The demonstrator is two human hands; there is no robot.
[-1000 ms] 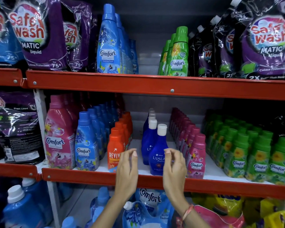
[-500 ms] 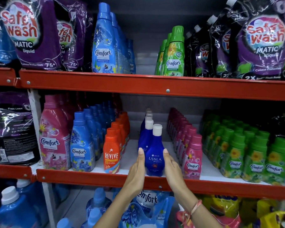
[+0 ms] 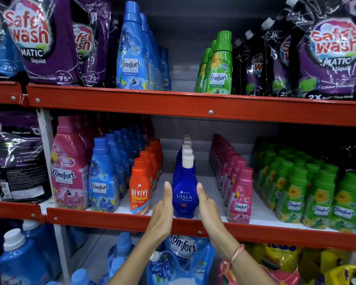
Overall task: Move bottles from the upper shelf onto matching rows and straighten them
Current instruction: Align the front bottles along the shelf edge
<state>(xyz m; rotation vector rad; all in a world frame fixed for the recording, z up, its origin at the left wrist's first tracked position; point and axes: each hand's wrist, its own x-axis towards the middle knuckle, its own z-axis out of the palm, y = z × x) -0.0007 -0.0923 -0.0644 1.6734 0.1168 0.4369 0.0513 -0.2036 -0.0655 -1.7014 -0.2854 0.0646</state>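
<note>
Lower centre of frame: left hand (image 3: 162,210) and right hand (image 3: 209,208), both flat, palms pressing front Ujala bottle (image 3: 185,194) on middle shelf (image 3: 115,220), apparently squaring blue row; neither hand clenched.

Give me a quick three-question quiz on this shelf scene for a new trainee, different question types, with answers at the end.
1. True or false: the left hand and right hand lie flat against opposite sides of the front Ujala bottle.
2. Multiple choice: which row stands directly to the left of the Ujala row as seen by the camera? A) green Comfort bottles B) orange Revive bottles C) purple Safewash pouches
3. Fill in: the caps in the Ujala row are ____ in colour.

Key: 1 true; 2 B; 3 white.
</note>
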